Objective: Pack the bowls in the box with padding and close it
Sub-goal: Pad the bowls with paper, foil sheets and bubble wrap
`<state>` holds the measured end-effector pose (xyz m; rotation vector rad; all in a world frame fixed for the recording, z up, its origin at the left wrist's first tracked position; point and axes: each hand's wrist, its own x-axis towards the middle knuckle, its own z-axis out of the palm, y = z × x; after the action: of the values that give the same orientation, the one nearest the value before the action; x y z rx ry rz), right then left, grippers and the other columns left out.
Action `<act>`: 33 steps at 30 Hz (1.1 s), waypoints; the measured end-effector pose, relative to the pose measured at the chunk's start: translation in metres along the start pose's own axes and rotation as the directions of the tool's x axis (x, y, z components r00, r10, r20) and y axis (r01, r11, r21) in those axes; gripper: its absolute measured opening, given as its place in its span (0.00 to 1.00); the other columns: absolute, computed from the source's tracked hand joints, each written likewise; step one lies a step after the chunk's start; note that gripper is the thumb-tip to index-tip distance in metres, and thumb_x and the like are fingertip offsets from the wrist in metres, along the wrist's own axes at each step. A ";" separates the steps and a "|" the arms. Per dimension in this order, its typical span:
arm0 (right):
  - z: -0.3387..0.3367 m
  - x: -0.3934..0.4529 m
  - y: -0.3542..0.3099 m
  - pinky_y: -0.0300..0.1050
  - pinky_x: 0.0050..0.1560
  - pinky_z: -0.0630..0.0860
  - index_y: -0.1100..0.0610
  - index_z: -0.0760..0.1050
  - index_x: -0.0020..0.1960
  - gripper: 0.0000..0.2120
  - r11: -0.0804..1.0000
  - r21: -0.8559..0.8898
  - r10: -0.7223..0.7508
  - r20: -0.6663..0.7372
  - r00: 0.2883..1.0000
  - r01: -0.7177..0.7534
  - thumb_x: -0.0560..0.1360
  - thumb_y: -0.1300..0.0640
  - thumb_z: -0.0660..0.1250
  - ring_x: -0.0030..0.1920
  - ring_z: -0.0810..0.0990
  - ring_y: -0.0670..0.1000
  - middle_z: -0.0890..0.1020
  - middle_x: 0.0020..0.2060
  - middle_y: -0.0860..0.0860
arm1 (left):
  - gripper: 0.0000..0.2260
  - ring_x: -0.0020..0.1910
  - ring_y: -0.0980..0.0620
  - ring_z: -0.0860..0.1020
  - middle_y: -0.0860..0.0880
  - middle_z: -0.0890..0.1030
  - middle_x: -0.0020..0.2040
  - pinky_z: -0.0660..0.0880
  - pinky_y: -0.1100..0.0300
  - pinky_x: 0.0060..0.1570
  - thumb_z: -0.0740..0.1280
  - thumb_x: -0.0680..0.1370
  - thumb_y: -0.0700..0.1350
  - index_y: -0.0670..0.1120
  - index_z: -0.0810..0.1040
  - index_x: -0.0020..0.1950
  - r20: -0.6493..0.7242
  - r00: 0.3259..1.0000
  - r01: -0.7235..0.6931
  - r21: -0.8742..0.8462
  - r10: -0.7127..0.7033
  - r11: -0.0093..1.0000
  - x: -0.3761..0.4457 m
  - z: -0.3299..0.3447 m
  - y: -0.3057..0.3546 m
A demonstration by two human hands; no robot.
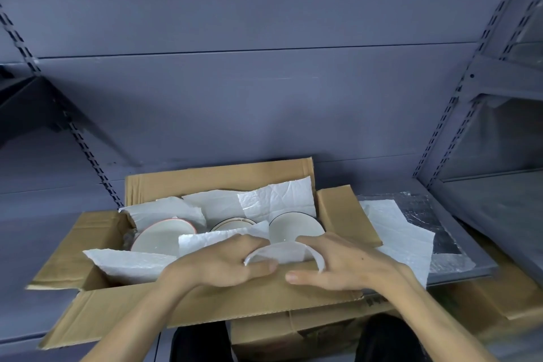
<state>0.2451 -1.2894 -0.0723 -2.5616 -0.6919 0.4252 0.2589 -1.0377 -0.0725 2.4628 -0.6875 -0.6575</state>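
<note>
An open cardboard box (123, 300) stands on a grey shelf with its flaps spread out. Inside lie three white bowls: one with a red rim (160, 236) at the left, one with a brown rim (233, 223) in the middle, one with a dark rim (293, 228) at the right. White foam padding sheets (264, 200) line the box and lie between the bowls. My left hand (217, 264) and my right hand (343, 261) both grip a curled strip of white padding (282, 253) at the box's near edge, fingers inside the box, thumbs over the near flap.
A silver foil-backed padding sheet (411, 214) lies on the shelf right of the box, with white foam (402, 241) over it. More cardboard (293, 329) sits under the box. Slotted shelf uprights (452, 114) stand at the right and left; a grey back panel is behind.
</note>
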 end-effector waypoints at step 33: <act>-0.019 0.017 0.008 0.50 0.38 0.65 0.55 0.70 0.43 0.07 0.990 0.044 0.129 0.146 0.981 -0.137 0.77 0.53 0.60 0.37 0.71 0.52 0.73 0.36 0.52 | 0.34 0.71 0.61 0.70 0.67 0.73 0.70 0.65 0.54 0.73 0.59 0.70 0.79 0.68 0.66 0.73 0.315 0.949 0.043 -0.081 -0.015 0.996 0.024 0.009 0.008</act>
<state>0.2696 -1.2933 -0.0635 -2.5537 -0.5512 0.6683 0.2693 -1.0606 -0.0823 2.3143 -0.7234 -1.0843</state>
